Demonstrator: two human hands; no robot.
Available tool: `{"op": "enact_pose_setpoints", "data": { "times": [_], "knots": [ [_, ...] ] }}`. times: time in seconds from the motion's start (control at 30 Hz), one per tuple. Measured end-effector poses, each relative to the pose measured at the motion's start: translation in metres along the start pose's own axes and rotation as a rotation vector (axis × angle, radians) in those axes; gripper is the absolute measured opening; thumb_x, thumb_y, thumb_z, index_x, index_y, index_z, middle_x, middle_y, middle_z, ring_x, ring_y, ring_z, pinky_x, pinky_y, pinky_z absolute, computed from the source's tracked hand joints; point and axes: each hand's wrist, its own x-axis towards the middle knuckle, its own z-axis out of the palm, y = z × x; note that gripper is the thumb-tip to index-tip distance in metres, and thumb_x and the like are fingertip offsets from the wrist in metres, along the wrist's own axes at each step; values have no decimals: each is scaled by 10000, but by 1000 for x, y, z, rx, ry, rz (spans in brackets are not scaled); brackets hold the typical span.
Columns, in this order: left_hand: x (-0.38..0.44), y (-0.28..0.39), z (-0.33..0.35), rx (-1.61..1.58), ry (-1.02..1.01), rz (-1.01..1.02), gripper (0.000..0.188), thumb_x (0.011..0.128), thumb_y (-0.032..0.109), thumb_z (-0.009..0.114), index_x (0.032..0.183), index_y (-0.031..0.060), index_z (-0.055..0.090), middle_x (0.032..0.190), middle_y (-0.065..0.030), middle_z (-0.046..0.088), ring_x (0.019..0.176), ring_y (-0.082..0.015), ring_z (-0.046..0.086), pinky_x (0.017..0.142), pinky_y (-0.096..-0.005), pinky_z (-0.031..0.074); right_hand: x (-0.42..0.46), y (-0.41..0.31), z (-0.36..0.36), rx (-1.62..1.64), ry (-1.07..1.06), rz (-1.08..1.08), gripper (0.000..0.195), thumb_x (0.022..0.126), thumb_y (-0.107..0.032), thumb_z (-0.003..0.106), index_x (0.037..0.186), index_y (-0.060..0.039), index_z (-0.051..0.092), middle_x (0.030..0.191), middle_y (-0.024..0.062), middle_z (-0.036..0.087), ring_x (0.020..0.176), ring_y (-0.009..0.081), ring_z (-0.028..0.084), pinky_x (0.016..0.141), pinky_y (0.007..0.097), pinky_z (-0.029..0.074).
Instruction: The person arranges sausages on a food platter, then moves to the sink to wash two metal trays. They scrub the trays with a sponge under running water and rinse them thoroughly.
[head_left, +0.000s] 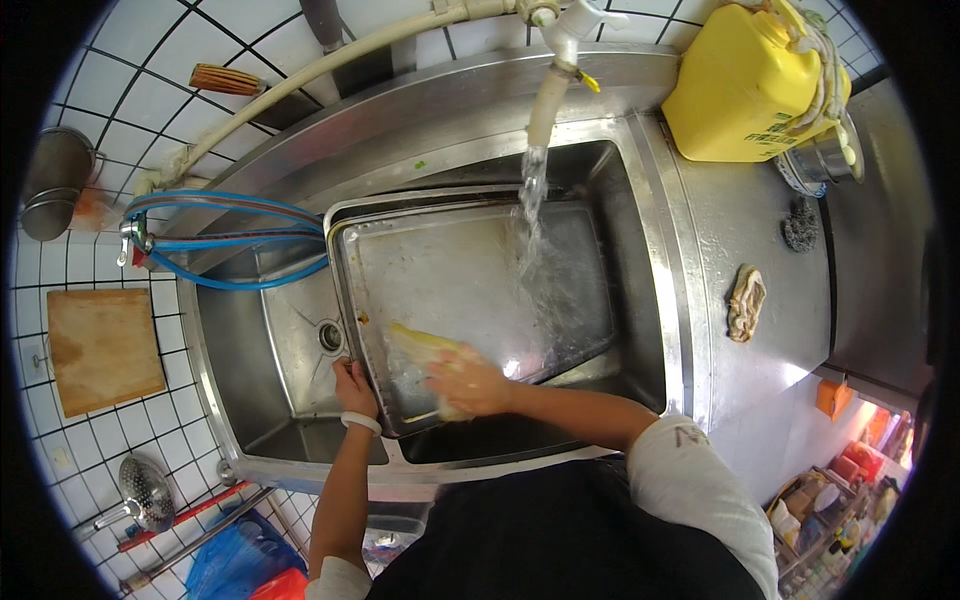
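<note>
A shallow rectangular metal tray (450, 270) lies tilted in the right basin of a steel double sink (660, 300), its left edge over the divider. My left hand (355, 388) grips the tray's near left rim. My right hand (472, 381), blurred, presses a yellowish cloth (420, 343) against the tray's lower left part. Water runs from the tap (566, 37) through a short pale hose (547, 105) onto the tray's right half. A small brownish food scrap (364, 318) sits near the tray's left edge.
Blue hoses (247, 285) loop over the left basin, which has a drain (331, 336). On the right counter are a yellow jug (742, 90), a steel wool scourer (801, 225) and a crumpled rag (747, 304). A wooden board (107, 351) and a perforated ladle (147, 491) are at the left.
</note>
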Motion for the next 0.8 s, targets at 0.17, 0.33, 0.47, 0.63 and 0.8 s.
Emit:
{"op": "enact_pose_setpoints", "data": {
  "times": [0.17, 0.33, 0.47, 0.63, 0.8],
  "knots": [
    [-4, 6, -3, 77, 106, 89, 163, 889, 137, 493, 982, 5, 470, 817, -131, 482, 682, -251, 475, 647, -337, 407, -110, 54, -48, -305, -410, 699, 411, 810, -197, 448, 1198, -70, 491, 1168, 180, 501, 1183, 348, 390, 977, 463, 269],
    [1, 6, 3, 61, 174, 113, 159, 858, 119, 539, 959, 0, 510, 838, -123, 496, 701, -237, 492, 641, -332, 416, -163, 96, -42, -453, 300, 878, 371, 775, -63, 461, 1142, -23, 504, 1093, 200, 535, 1035, 393, 464, 904, 461, 342],
    [-4, 9, 6, 54, 206, -21, 188, 826, 132, 579, 957, 7, 528, 832, -132, 516, 707, -245, 513, 643, -335, 427, -138, 108, -95, -228, 381, 970, 267, 763, -6, 489, 1012, -1, 583, 917, 200, 603, 887, 368, 562, 803, 394, 450],
    [-9, 8, 12, 223, 203, -120, 247, 797, 157, 597, 1000, 27, 544, 848, -154, 538, 774, -314, 534, 696, -409, 430, -107, 67, -249, -349, 476, 733, 279, 756, 14, 495, 1018, -29, 583, 934, 180, 602, 905, 347, 564, 825, 384, 446],
    [6, 5, 3, 146, 110, -392, 341, 704, 248, 672, 983, 77, 575, 967, -197, 572, 907, -347, 530, 814, -407, 425, -119, 45, -317, -832, 180, 1071, 424, 723, -113, 595, 1138, -138, 512, 1271, 157, 412, 1161, 391, 370, 868, 483, 399]
  ]
}}
